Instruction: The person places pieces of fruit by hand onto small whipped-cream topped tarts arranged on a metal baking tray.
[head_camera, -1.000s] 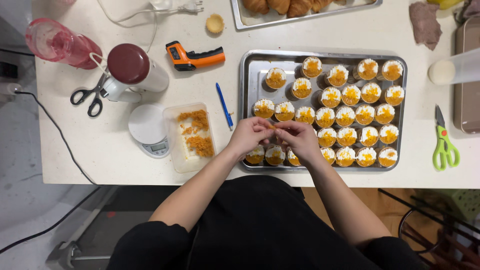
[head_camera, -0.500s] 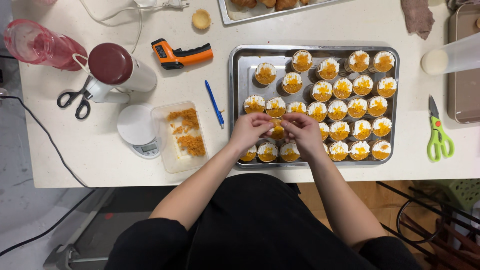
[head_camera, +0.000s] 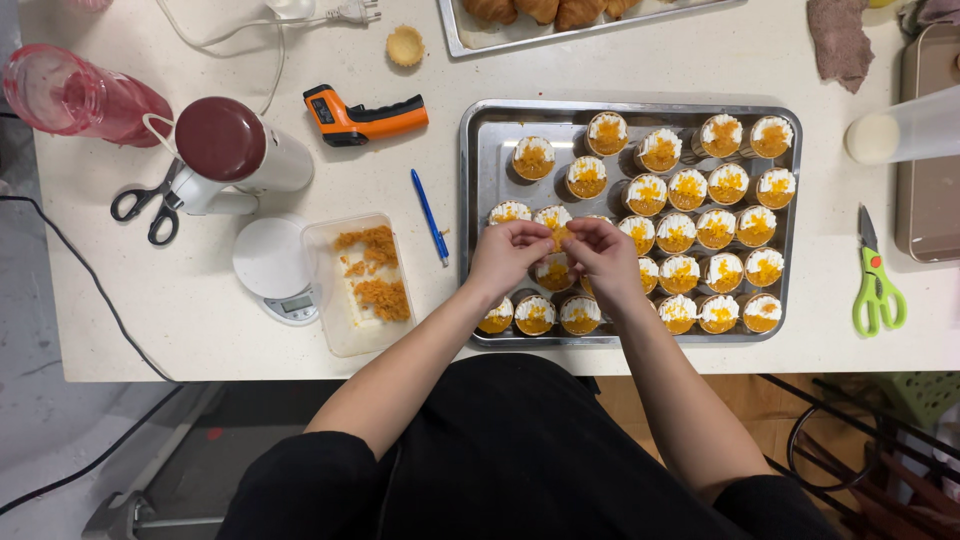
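Observation:
A metal baking tray (head_camera: 478, 160) holds several small cream-topped cups (head_camera: 690, 188) sprinkled with orange crumbs. My left hand (head_camera: 505, 255) and my right hand (head_camera: 602, 258) meet over the tray's lower left part. Their fingertips pinch a small clump of orange crumbs (head_camera: 559, 236) between them, just above a cup. A clear plastic tub (head_camera: 338, 310) with more orange crumbs sits left of the tray.
A blue pen (head_camera: 429, 215), a white kitchen scale (head_camera: 270, 262), an orange infrared thermometer (head_camera: 362, 115), black scissors (head_camera: 145, 200), a white jug with a dark red lid (head_camera: 225, 145) and a pink bottle (head_camera: 70, 95) lie left. Green scissors (head_camera: 877, 285) lie right.
Both hands stay together over the same spot on the tray, with the fingers working the crumbs; the view has shifted slightly.

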